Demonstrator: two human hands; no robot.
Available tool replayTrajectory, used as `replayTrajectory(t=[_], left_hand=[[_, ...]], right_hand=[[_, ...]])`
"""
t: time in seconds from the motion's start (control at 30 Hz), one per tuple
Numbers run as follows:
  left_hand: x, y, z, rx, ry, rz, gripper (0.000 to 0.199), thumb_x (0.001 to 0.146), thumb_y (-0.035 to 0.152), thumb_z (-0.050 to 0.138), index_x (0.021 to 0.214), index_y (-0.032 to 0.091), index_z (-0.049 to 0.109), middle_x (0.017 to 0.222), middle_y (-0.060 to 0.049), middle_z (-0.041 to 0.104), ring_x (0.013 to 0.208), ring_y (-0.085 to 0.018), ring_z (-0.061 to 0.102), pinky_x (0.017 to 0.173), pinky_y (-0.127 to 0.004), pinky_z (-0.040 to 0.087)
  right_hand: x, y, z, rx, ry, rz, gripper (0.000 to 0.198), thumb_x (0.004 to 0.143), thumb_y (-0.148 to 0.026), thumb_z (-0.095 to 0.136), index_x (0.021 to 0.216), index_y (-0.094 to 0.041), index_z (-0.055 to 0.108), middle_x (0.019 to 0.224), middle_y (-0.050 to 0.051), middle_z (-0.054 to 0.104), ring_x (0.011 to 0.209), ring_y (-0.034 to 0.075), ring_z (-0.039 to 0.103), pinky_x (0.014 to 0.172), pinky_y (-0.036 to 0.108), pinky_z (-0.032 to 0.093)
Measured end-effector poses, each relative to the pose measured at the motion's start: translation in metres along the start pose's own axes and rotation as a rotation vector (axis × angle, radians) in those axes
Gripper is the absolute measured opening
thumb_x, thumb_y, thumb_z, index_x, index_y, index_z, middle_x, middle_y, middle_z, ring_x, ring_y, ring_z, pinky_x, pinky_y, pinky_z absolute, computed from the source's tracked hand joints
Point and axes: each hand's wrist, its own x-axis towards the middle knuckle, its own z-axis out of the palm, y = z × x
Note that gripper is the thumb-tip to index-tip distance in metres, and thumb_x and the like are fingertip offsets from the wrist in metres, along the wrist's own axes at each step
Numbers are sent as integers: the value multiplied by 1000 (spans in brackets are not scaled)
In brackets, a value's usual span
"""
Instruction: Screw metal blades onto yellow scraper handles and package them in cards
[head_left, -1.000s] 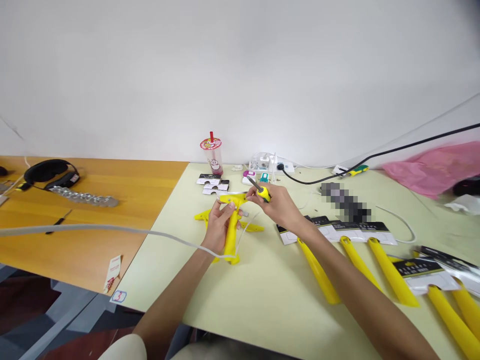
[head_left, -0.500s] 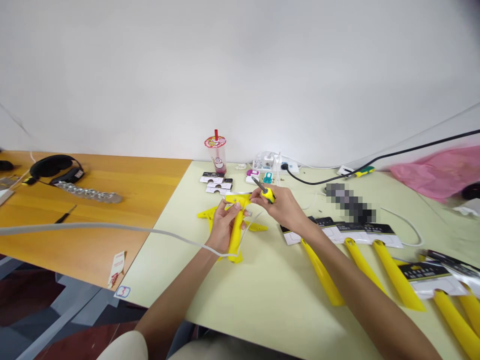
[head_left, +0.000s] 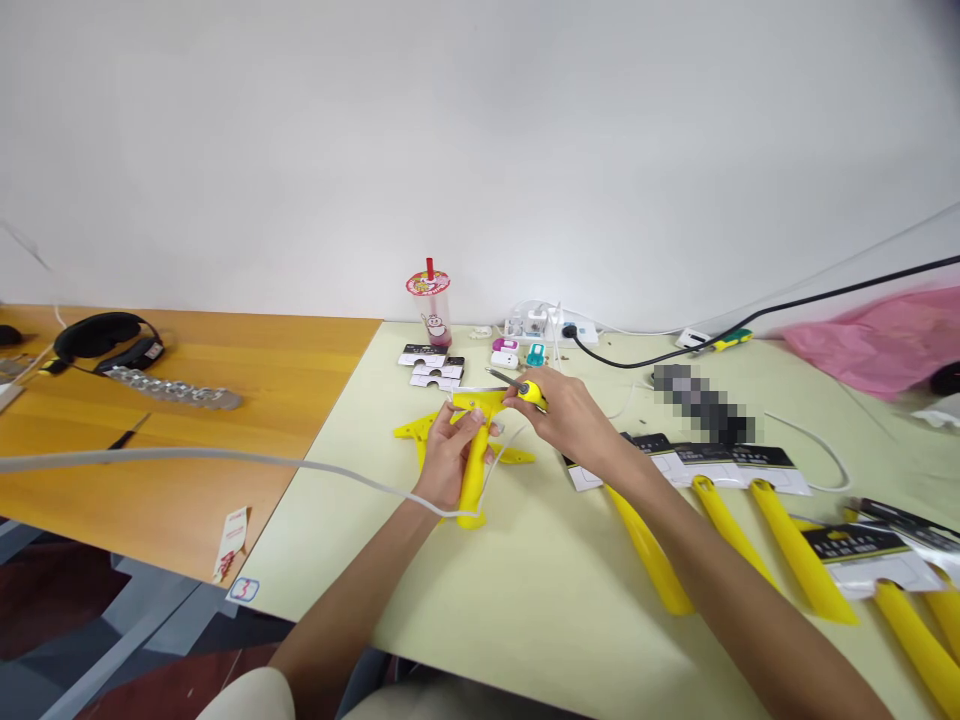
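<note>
My left hand (head_left: 448,462) is closed around the handle of a yellow T-shaped scraper (head_left: 471,492), its head turned up and a thin pale strip along the top edge. A small screw shows on the left part of that head. My right hand (head_left: 564,412) grips a screwdriver (head_left: 532,393) with a yellow and dark handle, its shaft pointing up and left above the head. The right fingertips are at the head's right end; whether they pinch a small piece there is hidden. More yellow tool parts (head_left: 411,428) lie on the table behind the left hand.
Packaged yellow-handled tools (head_left: 799,550) lie to the right. A lidded cup (head_left: 435,312), black-and-white cards (head_left: 436,372) and a power strip (head_left: 585,332) stand near the wall. A grey cable (head_left: 352,474) crosses in front of my left wrist. Headphones (head_left: 97,338) rest on the wooden table.
The screwdriver has tipped lower, its shaft now nearer level and pointing further left. My left hand still holds the scraper almost in place. The view has shifted slightly.
</note>
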Motion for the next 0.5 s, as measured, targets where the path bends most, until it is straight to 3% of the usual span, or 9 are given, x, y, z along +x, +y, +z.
replayTrajectory(t=[0.2,0.4,0.5], left_hand=[[-2,-1,1,35,6,49,52,78,44,97,103,24,56,104,-2,75,87,-19,76,52,-21,50],[-2,-3,-1,58,-2,109,51,80,44,96,103,24,55,107,-4,77,87,-18,76,53,-21,52],[-1,-4,-2,53,-5,109,50,80,43,95,104,23,56,105,-3,76,86,-18,76,52,-21,51]], right_hand=[[-4,-2,10,-106,53,0,5,106,-27,59,104,-23,63,116,15,74,110,32,69,88,40,50],[-3,-10,17,34,118,102,17,104,-38,66,98,-22,63,98,10,77,87,28,71,81,37,48],[-3,-9,18,72,147,113,14,103,-34,68,98,-22,64,93,7,77,83,27,70,79,36,47]])
